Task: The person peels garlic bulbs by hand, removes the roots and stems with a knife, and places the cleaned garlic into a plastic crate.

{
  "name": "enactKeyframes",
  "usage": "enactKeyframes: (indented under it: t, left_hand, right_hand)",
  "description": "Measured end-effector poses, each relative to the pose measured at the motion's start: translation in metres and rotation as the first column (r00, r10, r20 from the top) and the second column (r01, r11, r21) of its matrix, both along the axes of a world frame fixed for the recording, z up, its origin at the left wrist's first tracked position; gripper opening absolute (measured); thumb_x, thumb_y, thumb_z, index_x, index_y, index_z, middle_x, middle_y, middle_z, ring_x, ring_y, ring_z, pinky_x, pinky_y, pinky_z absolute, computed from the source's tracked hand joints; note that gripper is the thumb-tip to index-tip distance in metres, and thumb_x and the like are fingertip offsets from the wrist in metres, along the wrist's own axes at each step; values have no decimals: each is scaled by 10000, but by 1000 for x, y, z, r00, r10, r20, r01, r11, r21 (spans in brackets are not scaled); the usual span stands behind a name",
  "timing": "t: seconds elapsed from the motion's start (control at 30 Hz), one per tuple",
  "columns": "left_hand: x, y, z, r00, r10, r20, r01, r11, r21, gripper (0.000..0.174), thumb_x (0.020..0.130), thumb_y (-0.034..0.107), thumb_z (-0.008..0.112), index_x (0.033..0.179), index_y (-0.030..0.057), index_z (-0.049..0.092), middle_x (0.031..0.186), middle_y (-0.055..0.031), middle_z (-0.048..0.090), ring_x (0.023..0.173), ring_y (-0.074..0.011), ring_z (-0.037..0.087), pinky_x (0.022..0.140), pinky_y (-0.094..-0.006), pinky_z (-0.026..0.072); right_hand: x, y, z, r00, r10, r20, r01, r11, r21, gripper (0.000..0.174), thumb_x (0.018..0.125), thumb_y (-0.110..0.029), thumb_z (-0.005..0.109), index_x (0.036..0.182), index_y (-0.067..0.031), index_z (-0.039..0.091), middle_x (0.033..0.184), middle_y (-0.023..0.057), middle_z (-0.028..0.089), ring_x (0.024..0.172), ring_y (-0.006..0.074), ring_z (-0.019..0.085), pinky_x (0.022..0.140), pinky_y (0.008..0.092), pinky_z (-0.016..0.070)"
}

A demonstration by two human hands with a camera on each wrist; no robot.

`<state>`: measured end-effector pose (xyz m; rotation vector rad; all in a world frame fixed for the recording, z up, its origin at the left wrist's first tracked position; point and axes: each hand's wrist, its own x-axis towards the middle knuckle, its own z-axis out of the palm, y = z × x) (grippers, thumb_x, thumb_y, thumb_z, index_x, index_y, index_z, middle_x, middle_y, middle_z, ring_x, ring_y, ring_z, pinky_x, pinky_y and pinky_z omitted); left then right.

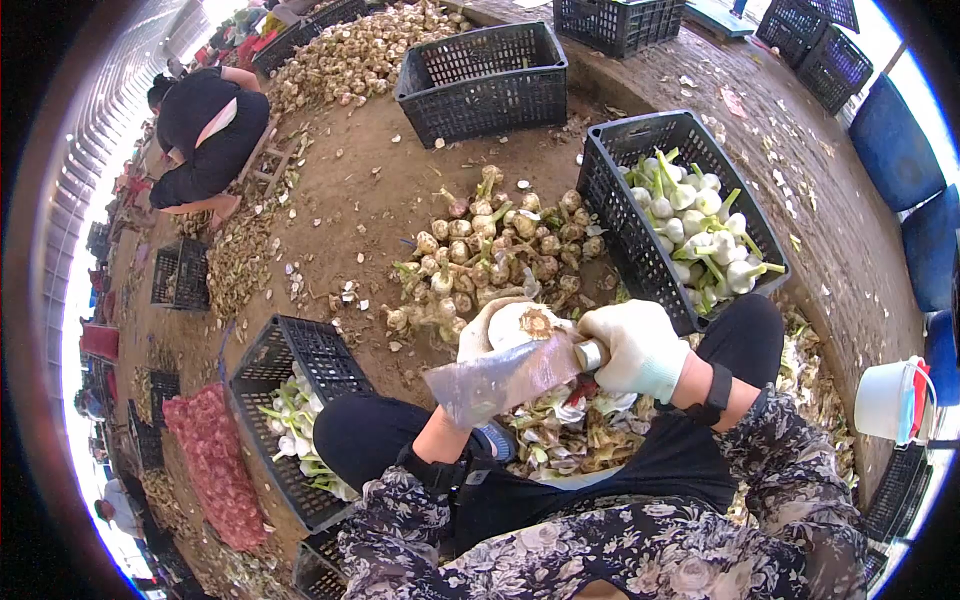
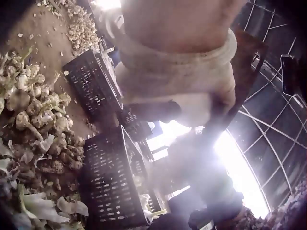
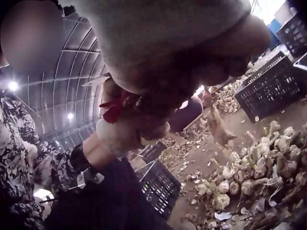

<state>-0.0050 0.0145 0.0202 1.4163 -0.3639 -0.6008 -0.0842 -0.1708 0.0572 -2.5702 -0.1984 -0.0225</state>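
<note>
My gloved left hand (image 1: 480,335) grips a white garlic bulb (image 1: 522,325) with its brown root end up, in front of my lap. My gloved right hand (image 1: 640,348) grips the handle of a broad knife (image 1: 500,380), whose blade lies just below the bulb and points left. A pile of untrimmed, dirty garlic (image 1: 495,255) lies on the dirt floor just beyond my hands. In the right wrist view the glove (image 3: 168,57) fills the top and a root scrap (image 3: 218,129) hangs in the air. The left wrist view shows the glove's cuff (image 2: 177,62) from below.
A black crate (image 1: 640,210) of trimmed white garlic stands at right, another crate (image 1: 290,400) at my left knee, an empty crate (image 1: 485,80) beyond the pile. Trimmings (image 1: 560,430) lie between my legs. Another person (image 1: 205,130) crouches far left. A white bucket (image 1: 885,400) stands at right.
</note>
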Motion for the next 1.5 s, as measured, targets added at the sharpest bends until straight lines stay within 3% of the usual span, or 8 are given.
enactKeyframes:
  t: [0.23, 0.5, 0.83, 0.93, 1.03, 1.2, 1.33, 1.5]
  left_hand:
    - [-1, 7, 1, 995, 104, -8, -103, 961, -257, 653, 603, 95, 785, 1147, 0, 437, 1029, -89, 570, 943, -145, 562, 825, -291, 474]
    - [0, 10, 2, 813, 259, 521, -346, 935, 76, 860, 536, 181, 847, 1207, 18, 334, 1036, -94, 542, 923, -178, 571, 819, -329, 488]
    - [14, 31, -5, 964, 199, 178, -169, 971, -170, 762, 528, 60, 809, 1167, 4, 397, 1002, -105, 583, 889, -176, 592, 767, -302, 505]
    - [10, 33, 15, 814, 209, 542, -376, 901, 217, 654, 508, 119, 799, 1071, -15, 495, 901, -98, 607, 833, -156, 593, 749, -286, 492]
    - [-1, 43, 22, 745, 229, 626, -370, 924, 102, 628, 529, 73, 742, 1088, -10, 469, 911, -86, 596, 845, -167, 598, 753, -292, 492]
    - [21, 30, 7, 616, 434, 658, -588, 809, 17, 707, 477, 134, 806, 1090, 12, 477, 923, -99, 577, 827, -184, 591, 730, -306, 501]
    - [26, 25, 11, 422, 262, 868, -692, 712, 121, 697, 470, 158, 804, 1080, 31, 492, 911, -112, 572, 812, -229, 598, 761, -311, 481]
    - [30, 31, -11, 569, 211, 794, -578, 790, 204, 614, 588, 189, 747, 1101, 51, 440, 866, -77, 573, 763, -264, 599, 696, -381, 474]
  right_hand:
    - [13, 18, -14, 994, -102, 27, 99, 990, 101, 145, 582, -136, 616, 719, -110, 579, 645, 110, 580, 644, 323, 583, 576, 401, 458]
    - [30, 34, -28, 987, -157, -35, 161, 974, 158, 222, 562, -75, 626, 783, -90, 610, 687, 138, 600, 675, 326, 596, 589, 363, 473]
    - [42, 32, -31, 996, -80, -50, 88, 982, 168, 154, 600, -138, 617, 751, -119, 595, 675, 128, 585, 691, 331, 585, 593, 388, 465]
    - [40, 21, -40, 994, -111, -14, 112, 978, 177, 195, 597, -138, 614, 789, -106, 610, 685, 132, 599, 689, 331, 589, 606, 381, 473]
    - [49, -29, -72, 723, -462, -514, 641, 726, 250, 260, 668, -93, 543, 911, -23, 602, 698, 168, 615, 677, 316, 618, 618, 333, 475]
    - [47, -13, -94, 898, -323, -299, 425, 812, 399, 350, 640, -43, 530, 984, -38, 594, 784, 200, 608, 789, 312, 607, 700, 293, 458]
    - [55, 26, -27, 971, -222, -90, 238, 840, 487, 394, 625, -33, 557, 1017, -62, 581, 874, 188, 604, 824, 328, 595, 738, 339, 468]
    - [52, 59, 10, 997, -81, -13, 80, 934, 349, 312, 610, -48, 566, 920, -77, 589, 818, 151, 596, 794, 347, 579, 687, 392, 472]
